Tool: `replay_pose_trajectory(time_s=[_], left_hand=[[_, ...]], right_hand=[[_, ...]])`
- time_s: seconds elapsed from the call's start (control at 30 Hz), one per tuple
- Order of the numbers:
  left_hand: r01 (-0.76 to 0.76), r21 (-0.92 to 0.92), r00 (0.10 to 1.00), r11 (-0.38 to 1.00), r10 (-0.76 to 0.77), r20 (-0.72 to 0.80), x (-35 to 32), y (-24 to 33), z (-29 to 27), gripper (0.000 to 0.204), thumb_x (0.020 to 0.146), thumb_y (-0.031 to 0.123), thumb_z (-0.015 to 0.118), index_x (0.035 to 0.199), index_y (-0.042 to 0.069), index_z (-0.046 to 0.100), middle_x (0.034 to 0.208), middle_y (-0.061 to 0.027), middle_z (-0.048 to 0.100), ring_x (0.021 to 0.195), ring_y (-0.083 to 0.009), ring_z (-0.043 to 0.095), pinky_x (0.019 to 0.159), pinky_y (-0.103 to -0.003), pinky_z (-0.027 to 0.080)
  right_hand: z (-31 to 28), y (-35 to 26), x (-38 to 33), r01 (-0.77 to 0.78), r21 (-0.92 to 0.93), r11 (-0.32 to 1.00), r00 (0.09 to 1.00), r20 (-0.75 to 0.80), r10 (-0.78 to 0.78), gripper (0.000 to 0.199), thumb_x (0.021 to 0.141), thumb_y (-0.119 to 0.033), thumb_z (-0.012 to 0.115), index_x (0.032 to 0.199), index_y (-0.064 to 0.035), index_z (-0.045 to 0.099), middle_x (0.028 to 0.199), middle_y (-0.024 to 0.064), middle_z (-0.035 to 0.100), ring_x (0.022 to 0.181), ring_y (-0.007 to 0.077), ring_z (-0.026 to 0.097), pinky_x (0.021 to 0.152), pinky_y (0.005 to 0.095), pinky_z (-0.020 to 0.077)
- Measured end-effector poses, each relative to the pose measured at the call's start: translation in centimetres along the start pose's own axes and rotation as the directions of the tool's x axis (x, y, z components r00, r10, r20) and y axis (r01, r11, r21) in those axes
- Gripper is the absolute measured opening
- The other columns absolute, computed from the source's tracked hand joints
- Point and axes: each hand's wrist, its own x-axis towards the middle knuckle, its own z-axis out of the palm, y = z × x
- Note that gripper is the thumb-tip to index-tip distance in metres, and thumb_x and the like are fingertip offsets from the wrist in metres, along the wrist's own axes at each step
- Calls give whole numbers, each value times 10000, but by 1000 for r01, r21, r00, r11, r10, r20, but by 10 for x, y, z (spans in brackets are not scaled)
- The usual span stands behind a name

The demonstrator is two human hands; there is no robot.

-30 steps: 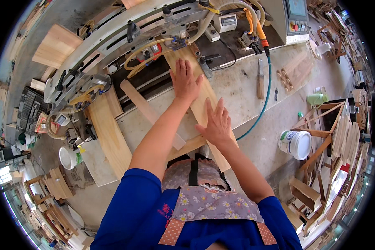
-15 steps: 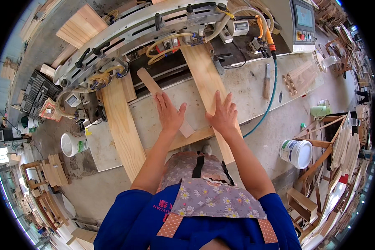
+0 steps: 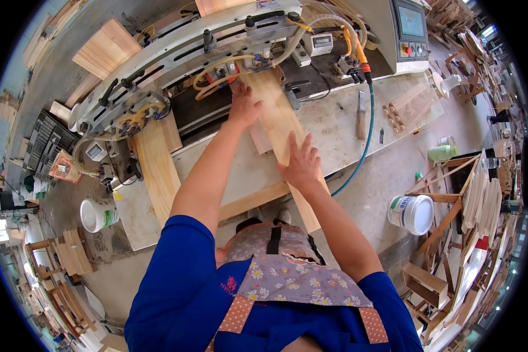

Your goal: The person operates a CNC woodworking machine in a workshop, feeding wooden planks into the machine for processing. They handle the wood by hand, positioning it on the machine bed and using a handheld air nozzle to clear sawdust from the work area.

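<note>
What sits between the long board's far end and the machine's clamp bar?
Nothing visible blocks it. The long board already reaches under the clamp bar; the left hand presses its far end, the right hand lies flat nearer.

Stood on the concrete floor at the right: a white lidded bucket (image 3: pixel 411 213), near a green cup (image 3: pixel 439 153). Lay on the pale worktable (image 3: pixel 334 126): a chisel-like hand tool (image 3: pixel 361 110), just beside a teal air hose (image 3: pixel 364 141) that curved down off the table's edge. Rested at the table's far right corner: a small slatted wooden piece with round pegs (image 3: pixel 406 108). Mounted at the machine's right end: a control panel with a screen (image 3: pixel 411 26). Stood at the left on the floor: an open white bucket (image 3: pixel 98 214). Leaned against the table's left side: a wide pale plank (image 3: pixel 156 167).
</note>
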Motion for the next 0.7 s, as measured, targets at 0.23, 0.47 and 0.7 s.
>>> replay_pose_trajectory(time_s=[0.23, 0.47, 0.7], left_hand=[[-150, 121, 979, 981, 165, -119, -75, 43, -21, 884, 810, 403, 682, 1453, -56, 285, 1489, -298, 309, 1420, -423, 251, 1154, -492, 236], [-144, 82, 989, 986, 142, 27, -119, 47, -20, 933, 685, 228, 779, 1426, -85, 307, 1500, -287, 295, 1426, -408, 249, 1173, -420, 260], [-120, 105, 990, 987, 111, 91, -77, 30, -33, 955, 634, 158, 806, 1414, -89, 312, 1506, -275, 287, 1428, -394, 252, 1163, -400, 291]], right_hand=[[1, 3, 3, -18, 22, 1000, 1000, 3, 17, 959, 768, -410, 724, 1536, -196, 191, 1524, 312, 145, 1206, 460, 418, 961, 533, 406], [4, 5, 1, 28, -17, 999, 999, -47, -29, 985, 767, -477, 715, 1537, -179, 178, 1526, 318, 151, 1187, 446, 438, 900, 538, 434], [3, 3, 0, 12, -27, 1000, 1000, -22, -12, 981, 770, -482, 709, 1538, -185, 177, 1531, 310, 149, 1205, 443, 436, 914, 537, 433]])
